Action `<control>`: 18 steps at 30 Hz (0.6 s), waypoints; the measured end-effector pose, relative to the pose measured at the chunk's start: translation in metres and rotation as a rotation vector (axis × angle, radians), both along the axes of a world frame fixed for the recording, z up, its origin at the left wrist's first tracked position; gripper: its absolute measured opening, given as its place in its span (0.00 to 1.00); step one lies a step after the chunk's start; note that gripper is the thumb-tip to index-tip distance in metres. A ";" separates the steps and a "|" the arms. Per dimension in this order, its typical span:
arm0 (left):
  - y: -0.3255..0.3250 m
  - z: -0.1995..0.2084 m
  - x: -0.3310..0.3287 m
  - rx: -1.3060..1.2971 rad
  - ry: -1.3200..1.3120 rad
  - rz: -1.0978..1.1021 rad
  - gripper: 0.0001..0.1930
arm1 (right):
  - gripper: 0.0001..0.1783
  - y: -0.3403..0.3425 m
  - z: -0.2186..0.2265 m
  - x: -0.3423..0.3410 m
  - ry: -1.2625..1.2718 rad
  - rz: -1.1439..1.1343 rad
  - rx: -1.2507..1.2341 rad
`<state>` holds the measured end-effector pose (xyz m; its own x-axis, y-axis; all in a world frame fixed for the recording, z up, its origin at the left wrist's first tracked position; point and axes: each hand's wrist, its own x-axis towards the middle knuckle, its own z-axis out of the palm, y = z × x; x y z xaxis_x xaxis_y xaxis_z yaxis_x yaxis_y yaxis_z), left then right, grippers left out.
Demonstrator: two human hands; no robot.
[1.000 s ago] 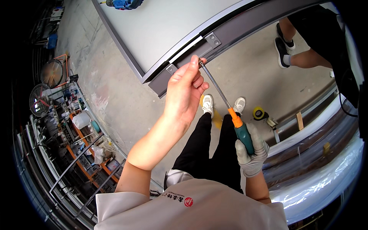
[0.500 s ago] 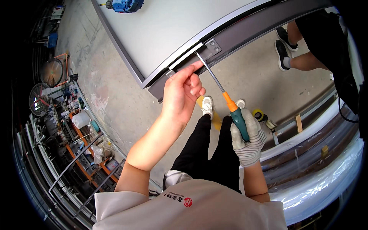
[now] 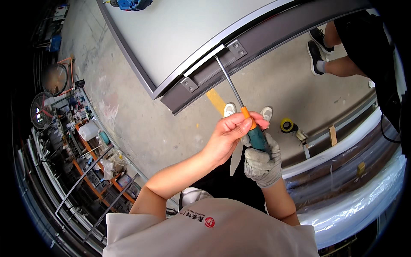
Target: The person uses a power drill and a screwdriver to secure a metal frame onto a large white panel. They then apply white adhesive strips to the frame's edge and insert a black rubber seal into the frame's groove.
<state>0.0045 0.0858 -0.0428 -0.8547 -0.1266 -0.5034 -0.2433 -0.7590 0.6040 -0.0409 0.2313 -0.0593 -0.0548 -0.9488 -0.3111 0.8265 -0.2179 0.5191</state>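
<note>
From where I stand, left hand (image 3: 231,132) and right hand (image 3: 263,166) both have their grip clamped on the screwdriver (image 3: 245,112), its tip at the frame (image 3: 274,36) between the brackets (image 3: 236,49). Uneven pressure could make it slip and scratch.

1 head-worn fisheye view, wide, facing downward
</note>
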 end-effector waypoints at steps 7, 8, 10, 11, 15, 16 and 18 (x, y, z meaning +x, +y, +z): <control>0.009 0.003 -0.005 -0.178 -0.224 0.170 0.12 | 0.37 0.015 0.026 0.011 2.088 0.048 0.995; 0.009 -0.001 -0.004 -0.208 -0.222 0.177 0.12 | 0.34 0.014 0.024 0.016 1.834 0.019 0.951; 0.009 0.000 -0.003 -0.192 -0.169 0.137 0.14 | 0.28 0.013 0.033 0.024 1.051 -0.047 0.821; 0.010 0.004 -0.005 -0.121 -0.140 0.170 0.16 | 0.26 0.012 0.033 0.013 0.842 -0.078 0.683; 0.002 0.003 -0.002 0.108 -0.050 0.100 0.18 | 0.28 0.024 0.009 0.002 -0.031 -0.105 0.183; -0.001 -0.001 0.000 0.146 -0.048 0.080 0.17 | 0.28 0.024 0.009 0.004 -0.060 -0.072 0.101; -0.002 -0.002 0.003 0.055 -0.075 0.130 0.10 | 0.32 0.021 0.020 0.006 0.429 0.156 0.492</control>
